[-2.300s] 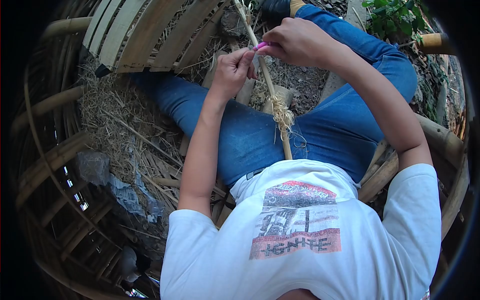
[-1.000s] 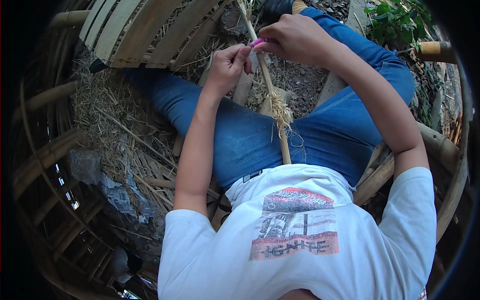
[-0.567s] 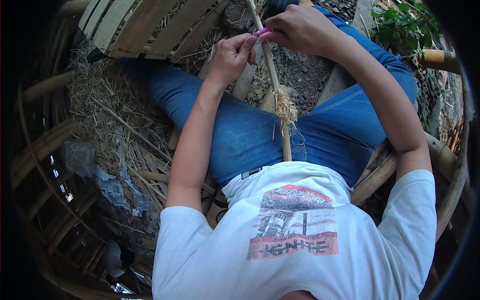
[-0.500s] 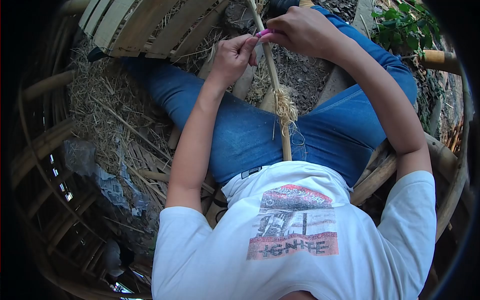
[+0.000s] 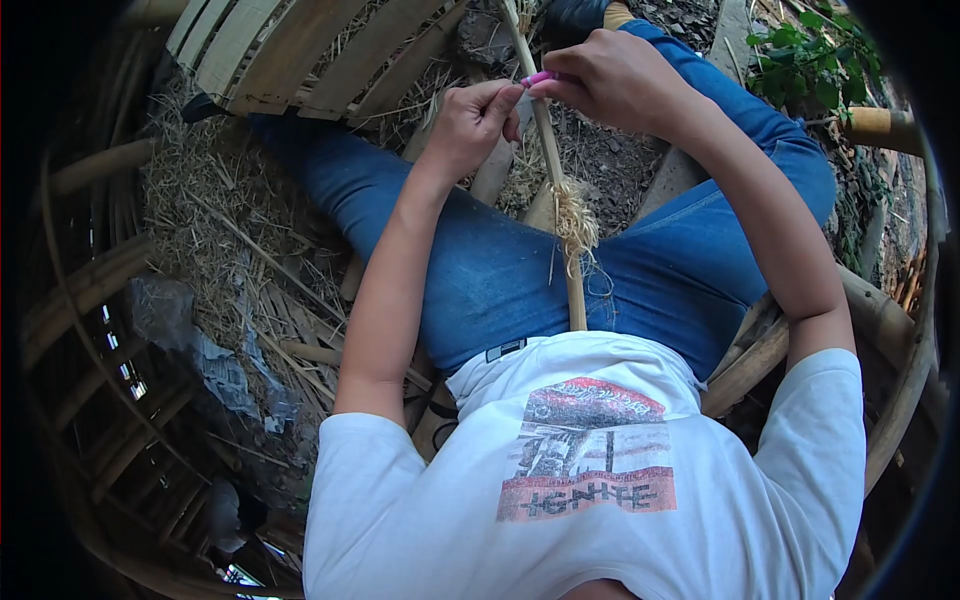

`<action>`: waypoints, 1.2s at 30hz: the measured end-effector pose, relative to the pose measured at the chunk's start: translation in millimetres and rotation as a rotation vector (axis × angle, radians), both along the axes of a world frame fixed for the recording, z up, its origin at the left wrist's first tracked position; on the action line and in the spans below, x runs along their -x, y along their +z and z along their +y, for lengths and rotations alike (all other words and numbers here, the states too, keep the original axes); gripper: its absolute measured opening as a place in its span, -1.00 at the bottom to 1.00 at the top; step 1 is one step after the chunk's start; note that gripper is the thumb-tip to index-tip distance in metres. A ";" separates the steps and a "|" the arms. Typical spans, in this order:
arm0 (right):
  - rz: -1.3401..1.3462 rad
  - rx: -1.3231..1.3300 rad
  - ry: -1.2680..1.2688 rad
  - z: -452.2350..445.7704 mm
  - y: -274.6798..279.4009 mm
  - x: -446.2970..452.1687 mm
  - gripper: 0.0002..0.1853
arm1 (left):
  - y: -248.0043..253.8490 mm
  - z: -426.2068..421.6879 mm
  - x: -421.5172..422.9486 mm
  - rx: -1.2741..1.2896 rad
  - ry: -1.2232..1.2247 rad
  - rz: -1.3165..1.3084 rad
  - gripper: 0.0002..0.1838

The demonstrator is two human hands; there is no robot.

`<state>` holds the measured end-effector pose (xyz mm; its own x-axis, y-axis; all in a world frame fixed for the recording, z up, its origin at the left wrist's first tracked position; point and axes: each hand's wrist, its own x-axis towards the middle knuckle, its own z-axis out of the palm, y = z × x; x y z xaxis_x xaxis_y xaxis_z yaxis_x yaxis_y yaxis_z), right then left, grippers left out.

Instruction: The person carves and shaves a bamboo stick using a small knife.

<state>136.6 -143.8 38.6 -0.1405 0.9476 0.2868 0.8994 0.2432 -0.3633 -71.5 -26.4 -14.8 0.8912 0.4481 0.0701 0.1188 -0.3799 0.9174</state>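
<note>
Between my hands is a small pink object (image 5: 543,76), pinched in the fingers of my right hand (image 5: 620,80). My left hand (image 5: 475,128) is closed with thumb against forefinger, right beside the pink object's left end; what it grips is too small to make out. A long pale stick (image 5: 548,150) runs from the top of the view down between my legs to my waist, passing beneath the fingertips. Curly shavings or fibres (image 5: 574,222) are bunched around the stick at its middle.
A slatted wooden piece (image 5: 290,60) stands at upper left. Straw (image 5: 225,190) and crumpled plastic (image 5: 165,312) lie to the left. Green leaves (image 5: 815,60) and a bamboo end (image 5: 880,130) are at upper right. Bamboo poles (image 5: 750,368) lie by my right leg.
The view has shifted slightly. My hands stay together at the pink object, and more of it shows between the right fingers than half a second ago.
</note>
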 end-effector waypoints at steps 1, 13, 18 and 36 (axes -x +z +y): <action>-0.030 -0.009 -0.005 4.0 -1.3 -2.8 -0.61 | 0.3 3.3 -2.9 0.001 0.012 -0.003 -0.56; 0.019 0.020 -0.010 -11.5 2.1 0.2 -0.61 | 10.9 -7.4 -1.9 -0.022 0.003 -0.028 -0.60; 0.012 0.010 -0.026 -6.3 -1.1 0.3 -0.64 | 3.5 -4.4 -4.8 0.023 0.028 -0.058 -0.62; -0.015 0.091 -0.030 -4.3 8.7 -3.3 -0.62 | 5.9 -4.8 -6.7 0.086 -0.008 -0.027 -0.56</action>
<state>139.9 -148.1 47.3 -0.1152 0.9736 0.1973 0.9113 0.1826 -0.3691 -64.8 -31.2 -8.9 0.8932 0.4462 0.0561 0.0904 -0.3004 0.9495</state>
